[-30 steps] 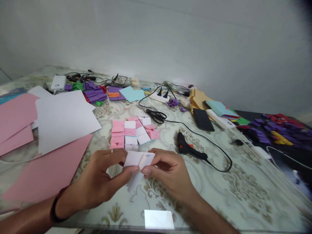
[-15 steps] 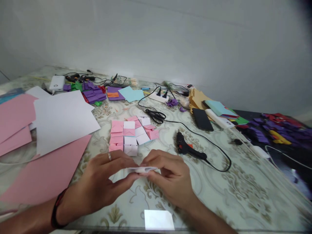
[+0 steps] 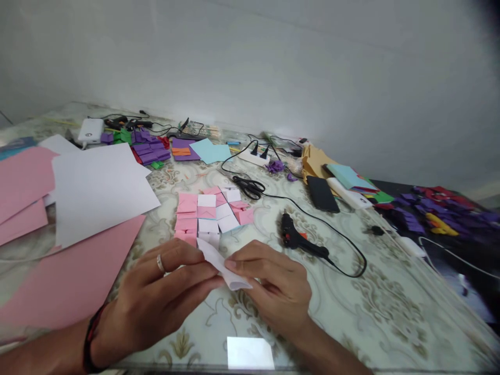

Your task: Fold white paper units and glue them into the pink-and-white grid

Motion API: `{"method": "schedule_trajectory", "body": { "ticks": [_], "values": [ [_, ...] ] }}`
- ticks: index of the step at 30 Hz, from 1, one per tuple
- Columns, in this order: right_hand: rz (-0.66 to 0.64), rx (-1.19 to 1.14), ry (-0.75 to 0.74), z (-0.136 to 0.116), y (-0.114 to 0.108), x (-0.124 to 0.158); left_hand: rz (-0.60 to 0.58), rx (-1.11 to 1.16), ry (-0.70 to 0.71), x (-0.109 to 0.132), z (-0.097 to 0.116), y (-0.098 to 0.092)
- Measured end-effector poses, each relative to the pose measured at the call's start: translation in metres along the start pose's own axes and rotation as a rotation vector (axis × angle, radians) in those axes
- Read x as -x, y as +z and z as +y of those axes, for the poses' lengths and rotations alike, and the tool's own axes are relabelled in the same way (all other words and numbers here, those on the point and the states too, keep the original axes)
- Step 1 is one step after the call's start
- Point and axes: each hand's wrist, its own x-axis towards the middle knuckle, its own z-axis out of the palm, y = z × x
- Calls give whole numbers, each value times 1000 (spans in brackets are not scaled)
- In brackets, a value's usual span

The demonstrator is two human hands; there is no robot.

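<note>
Between both hands, above the table near its front, is a small folded piece of white paper [image 3: 221, 264], tilted so its near end shows a rounded fold. My left hand [image 3: 164, 291], with a ring and a dark wristband, pinches its left side. My right hand [image 3: 275, 286] grips its right side between thumb and fingers. Just beyond them lie several folded pink and white paper squares [image 3: 207, 212] in rows. A small white paper piece [image 3: 250, 352] rests at the table's front edge.
White sheets [image 3: 103, 192] and pink sheets [image 3: 78, 276] cover the left. To the right lie a black glue gun [image 3: 300, 237] with its cable, scissors [image 3: 250, 187] and a black phone [image 3: 322, 194]. A power strip [image 3: 253, 155] and purple folded papers [image 3: 150, 151] stand farther back.
The folded white paper has turned from lying edge-on to a slanted pose, its left end now raised and farther away. My left hand has shifted slightly left with its fingers straighter.
</note>
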Motion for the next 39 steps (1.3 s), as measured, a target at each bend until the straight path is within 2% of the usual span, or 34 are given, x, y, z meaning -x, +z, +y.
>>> {"method": "schedule_trajectory", "body": {
  "ticks": [12, 27, 39],
  "values": [
    [-12, 18, 13, 3, 1, 3, -10, 5, -59, 7, -1, 5],
    [-94, 107, 16, 0, -1, 0, -70, 166, -170, 6, -5, 10],
    [-150, 72, 163, 1, 2, -1, -185, 402, -445, 4, -10, 11]
  ]
}}
